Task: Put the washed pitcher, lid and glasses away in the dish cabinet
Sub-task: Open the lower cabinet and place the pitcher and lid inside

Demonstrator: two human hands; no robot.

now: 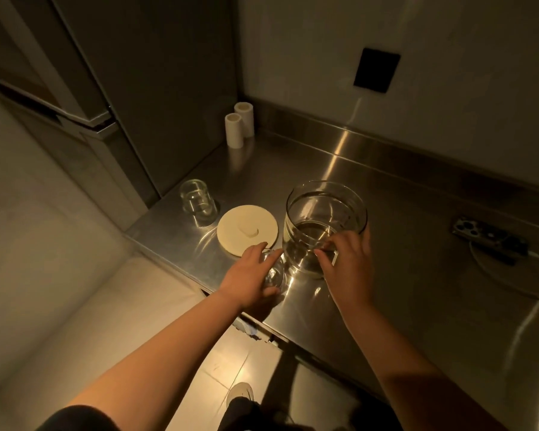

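Observation:
A wide clear glass pitcher (324, 213) stands upright on the steel counter (417, 244). My right hand (349, 269) curls its fingers round the pitcher's handle on the near side. Left of the pitcher lies the round cream lid (246, 228), flat on the counter. My left hand (249, 278) grips a small clear glass (274, 272) near the counter's front edge, with the thumb and fingers round it. A second clear glass (198, 202) stands upside down behind the lid, apart from both hands.
Two white cylinders (238, 129) stand in the back corner beside a tall dark panel (168, 88). A phone (486, 237) with a white cable lies on the counter at the right. The tiled floor (231, 368) and my shoe show below the counter's edge.

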